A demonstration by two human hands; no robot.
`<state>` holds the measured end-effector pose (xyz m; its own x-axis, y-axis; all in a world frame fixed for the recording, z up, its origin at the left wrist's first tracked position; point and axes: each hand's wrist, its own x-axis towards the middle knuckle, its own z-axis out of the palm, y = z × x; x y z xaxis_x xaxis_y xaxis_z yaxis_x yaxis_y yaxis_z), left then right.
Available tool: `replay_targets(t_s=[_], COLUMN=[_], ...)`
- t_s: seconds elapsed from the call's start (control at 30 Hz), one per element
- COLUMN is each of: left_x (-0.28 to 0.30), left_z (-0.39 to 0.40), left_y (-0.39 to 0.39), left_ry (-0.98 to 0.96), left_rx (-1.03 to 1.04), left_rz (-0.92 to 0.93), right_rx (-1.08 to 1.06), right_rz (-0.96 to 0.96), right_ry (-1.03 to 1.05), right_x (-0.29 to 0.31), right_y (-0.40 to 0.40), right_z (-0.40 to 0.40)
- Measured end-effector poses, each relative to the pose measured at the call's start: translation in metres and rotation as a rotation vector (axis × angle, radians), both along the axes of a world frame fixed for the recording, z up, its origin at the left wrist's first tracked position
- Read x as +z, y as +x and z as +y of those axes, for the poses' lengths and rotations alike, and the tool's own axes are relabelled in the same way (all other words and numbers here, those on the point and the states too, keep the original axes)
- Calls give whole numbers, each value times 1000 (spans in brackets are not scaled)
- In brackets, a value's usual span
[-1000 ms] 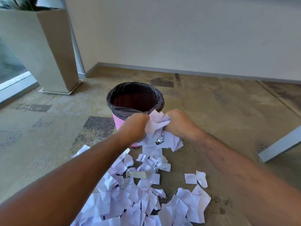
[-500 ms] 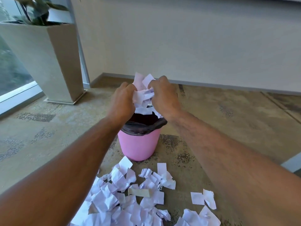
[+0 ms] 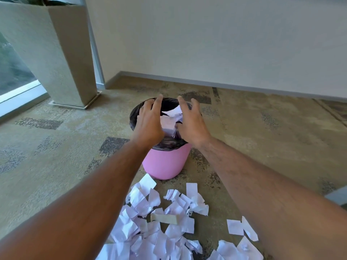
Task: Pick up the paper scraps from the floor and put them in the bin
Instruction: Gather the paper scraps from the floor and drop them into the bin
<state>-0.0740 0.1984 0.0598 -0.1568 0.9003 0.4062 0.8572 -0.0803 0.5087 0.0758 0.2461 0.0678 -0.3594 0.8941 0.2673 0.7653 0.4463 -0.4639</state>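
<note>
A pink bin (image 3: 165, 162) with a black liner stands on the carpet ahead of me. My left hand (image 3: 149, 122) and my right hand (image 3: 191, 122) hover side by side over its mouth, fingers spread and holding nothing. Between them white paper scraps (image 3: 171, 120) sit in the bin's opening. A large heap of torn white paper scraps (image 3: 159, 228) lies on the floor in front of the bin, reaching the bottom edge of the view. My forearms hide part of the heap.
A tall beige planter (image 3: 56, 53) stands at the back left beside a window. A white wall with a grey skirting runs behind the bin. A pale edge of some object (image 3: 338, 196) shows at the right border.
Both hands lifted a bundle of scraps from the floor heap to above the bin, then spread their fingers; the bundle has dropped into the bin.
</note>
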Motion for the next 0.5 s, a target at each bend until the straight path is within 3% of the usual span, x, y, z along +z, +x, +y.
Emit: replay_targets(t_s=[0.1,0.23,0.4,0.5], left_x=[2,-2,-33,-65], left_z=[-7,-25,-61,-76], left_y=[8,28,60,71], left_ry=[3,165,328,263], left_rx=[-28,-67,-203,-356], left_rz=[2,18,196,310], right_rx=[3,-1,-78,-170], right_rz=[-27,8,53,66], right_ry=[7,253,450,435], right_x=[-2,-12,-40,-64], right_y=[6,22,50,68], right_z=[-1,-13,-35,-53])
